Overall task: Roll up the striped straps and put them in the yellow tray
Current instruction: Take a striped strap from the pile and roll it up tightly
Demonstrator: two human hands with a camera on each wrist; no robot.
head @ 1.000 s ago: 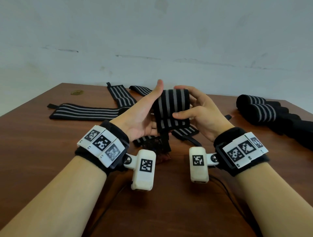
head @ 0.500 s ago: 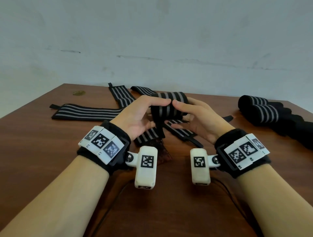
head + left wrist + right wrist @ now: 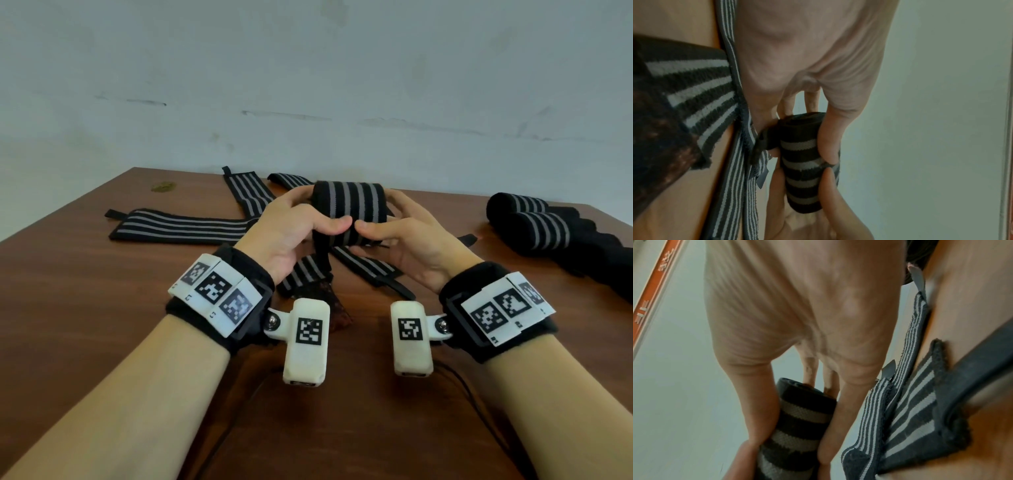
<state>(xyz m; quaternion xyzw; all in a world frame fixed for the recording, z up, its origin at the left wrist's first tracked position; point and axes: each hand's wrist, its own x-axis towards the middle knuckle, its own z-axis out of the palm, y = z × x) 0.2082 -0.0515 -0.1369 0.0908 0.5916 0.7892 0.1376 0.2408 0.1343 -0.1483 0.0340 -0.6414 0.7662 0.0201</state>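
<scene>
- Left hand (image 3: pixel 291 226) and right hand (image 3: pixel 407 236) both curled tight round one rolled strap (image 3: pixel 349 212), thumbs on the near side, fingers on the far side, thumb tips almost touching.
- Rolled strap held up above the table (image 3: pixel 85 291), near the middle, with a loose tail hanging down from it to the wood.
- Roll shaped like a short fat tube, black with gray stripes, soft knit cloth with a ribbed look.
- Flat strap (image 3: pixel 178 228) lying long on the left side of the table, with a small black loop at its end.
- Another flat strap (image 3: pixel 248 192) behind it, pointing toward the wall.
- More strap pieces (image 3: pixel 370 270) crossed on the wood under the hands, one with a fuzzy black end.
- Finished rolls (image 3: pixel 537 226) lying side by side at the right edge of the table, black with gray stripes, well apart from the hands.
- Table of brown wood, smooth and a bit shiny.
- No tray seen in any view, so cannot tell where it is.
</scene>
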